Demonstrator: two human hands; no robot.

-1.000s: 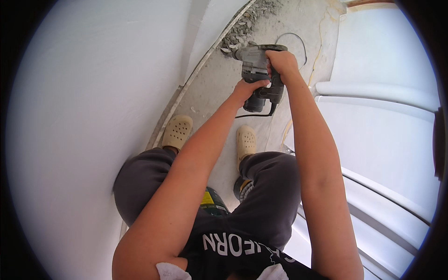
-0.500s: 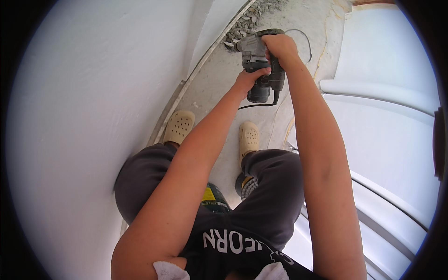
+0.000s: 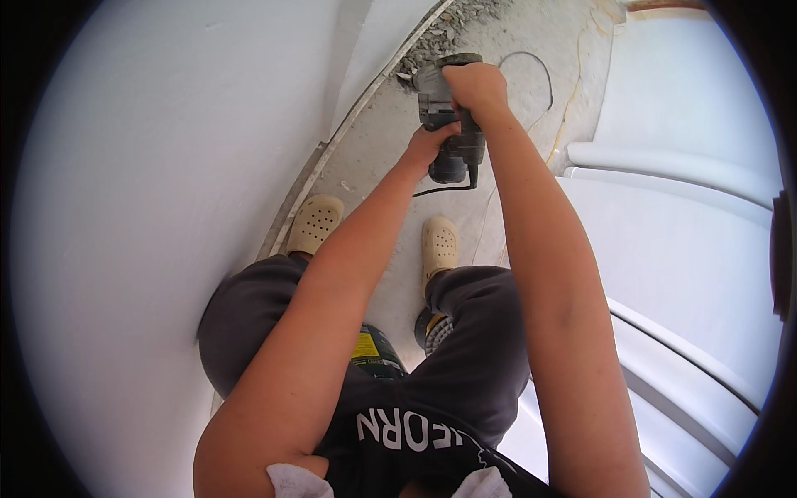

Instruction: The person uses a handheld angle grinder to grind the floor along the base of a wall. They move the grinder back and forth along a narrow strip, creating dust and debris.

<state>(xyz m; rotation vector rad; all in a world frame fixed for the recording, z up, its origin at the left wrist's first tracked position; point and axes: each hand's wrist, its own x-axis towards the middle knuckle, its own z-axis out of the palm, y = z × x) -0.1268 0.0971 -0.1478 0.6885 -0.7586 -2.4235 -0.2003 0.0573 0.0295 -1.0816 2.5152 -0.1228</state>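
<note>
A grey and black rotary hammer [image 3: 437, 104] is held in both my hands, its front pointing at the base of the left wall. My right hand [image 3: 479, 87] is closed round its rear handle at the far end. Lower on the body, my left hand [image 3: 432, 145] grips it with the thumb across the near side. The tool's bit is hidden from me. Broken grey rubble [image 3: 436, 40] lies along the wall by the tool's front. A black cord [image 3: 444, 189] runs from the bottom of the handle.
The white wall [image 3: 166, 191] rises close on the left. My feet in cream clogs [image 3: 315, 224] stand on the concrete floor [image 3: 365, 153]. Between my legs is a dark green container [image 3: 378, 353] with a yellow label. White panels and a rounded ledge [image 3: 664, 162] border the right; a yellowish wire [image 3: 573, 95] lies there.
The rotary hammer and both my hands have shifted a little to the left, toward the wall. Both hands keep their hold on it.
</note>
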